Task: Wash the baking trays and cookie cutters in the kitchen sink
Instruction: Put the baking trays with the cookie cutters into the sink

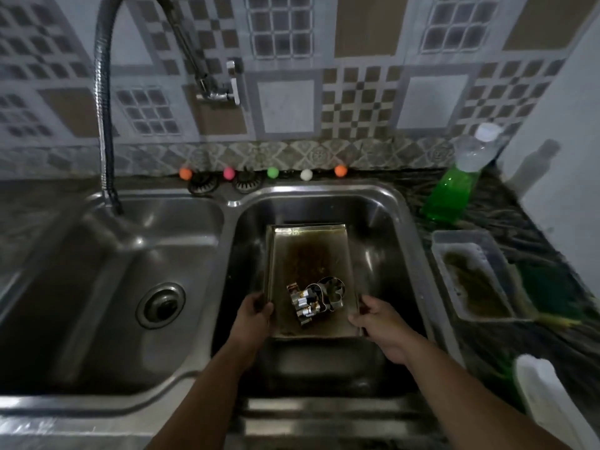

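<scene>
A rectangular metal baking tray (pixel 308 251) with brown burnt stains sits inside the right sink basin (pixel 383 228). Several shiny metal cookie cutters (pixel 316 300) lie piled at the tray's near end. My left hand (pixel 255 315) grips the tray's near left edge. My right hand (pixel 376 319) grips its near right corner. Both forearms reach in from the bottom of the view.
The left basin (pixel 130 287) has a drain (pixel 160 305) and a flexible faucet hose (pixel 104 125) hanging into it. On the counter to the right stand a green dish soap bottle (pixel 451 193), a plastic container (pixel 470 277) with a dirty sponge, and a white object (pixel 545 394).
</scene>
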